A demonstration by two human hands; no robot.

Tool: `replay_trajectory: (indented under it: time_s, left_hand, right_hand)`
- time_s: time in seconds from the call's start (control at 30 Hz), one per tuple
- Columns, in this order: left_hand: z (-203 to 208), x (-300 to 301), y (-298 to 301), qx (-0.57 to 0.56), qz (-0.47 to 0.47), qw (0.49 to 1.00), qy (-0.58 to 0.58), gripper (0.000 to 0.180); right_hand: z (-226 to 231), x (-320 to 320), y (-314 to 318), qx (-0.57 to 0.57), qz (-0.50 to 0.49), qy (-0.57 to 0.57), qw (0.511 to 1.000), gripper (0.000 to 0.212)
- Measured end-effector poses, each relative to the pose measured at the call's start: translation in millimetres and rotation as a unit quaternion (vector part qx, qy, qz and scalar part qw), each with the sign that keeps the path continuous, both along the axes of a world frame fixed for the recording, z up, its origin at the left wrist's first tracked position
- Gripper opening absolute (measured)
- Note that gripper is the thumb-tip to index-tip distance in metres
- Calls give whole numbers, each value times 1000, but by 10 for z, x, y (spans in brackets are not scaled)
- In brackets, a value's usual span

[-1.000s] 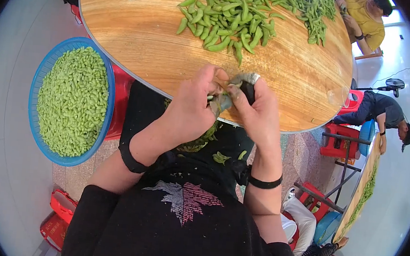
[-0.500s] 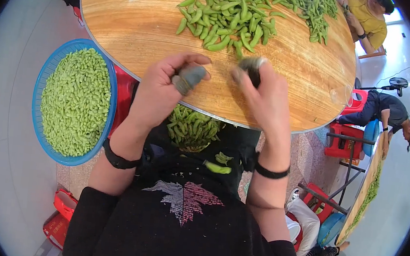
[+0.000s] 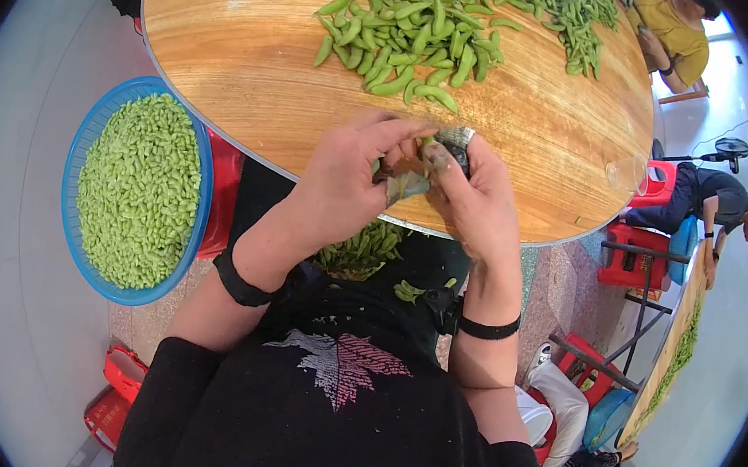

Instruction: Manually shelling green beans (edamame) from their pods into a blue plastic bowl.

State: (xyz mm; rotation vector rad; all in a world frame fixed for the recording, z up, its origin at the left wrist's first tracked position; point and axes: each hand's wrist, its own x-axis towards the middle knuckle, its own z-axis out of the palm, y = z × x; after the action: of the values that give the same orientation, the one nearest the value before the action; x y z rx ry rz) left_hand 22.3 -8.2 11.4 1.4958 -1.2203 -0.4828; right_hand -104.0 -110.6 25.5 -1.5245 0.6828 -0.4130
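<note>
My left hand [image 3: 353,168] and my right hand [image 3: 481,194] meet over the near edge of the wooden table. Their fingertips are closed together around a green soybean pod [image 3: 429,140], of which only a small part shows. My left thumb has a grey cover [image 3: 407,186], and a grey-and-dark cover [image 3: 458,141] wraps a right finger. Just beyond my hands lies a heap of whole soybean pods [image 3: 409,32] on the tabletop [image 3: 238,61]. Under the table edge, a pile of pods or hulls [image 3: 359,252] sits by my lap, partly hidden by my left arm.
A blue basket [image 3: 70,198] full of shelled green beans [image 3: 137,191] stands at left, beside a red stool [image 3: 222,193]. A clear cup [image 3: 626,174] is at the table's right edge. Other people sit across and at right, near a second table [image 3: 660,370] and a fan [image 3: 731,149].
My hands were apart and have come together, the left moving right, with a pod now between them. A bright green hull above my lap is gone from there.
</note>
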Motion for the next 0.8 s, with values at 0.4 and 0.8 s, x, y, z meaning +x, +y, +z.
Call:
replay_trajectory:
  time_s: [0.4,0.8]
  left_hand:
    - [-36,-30,-41,40,-38,961,273,26]
    - [-114,-118,-74,-47,12,918,394,14]
  right_hand:
    - [65,-144,51,157,-17,-85,984,20]
    - [20,-175,102,184,76,-46,979,19]
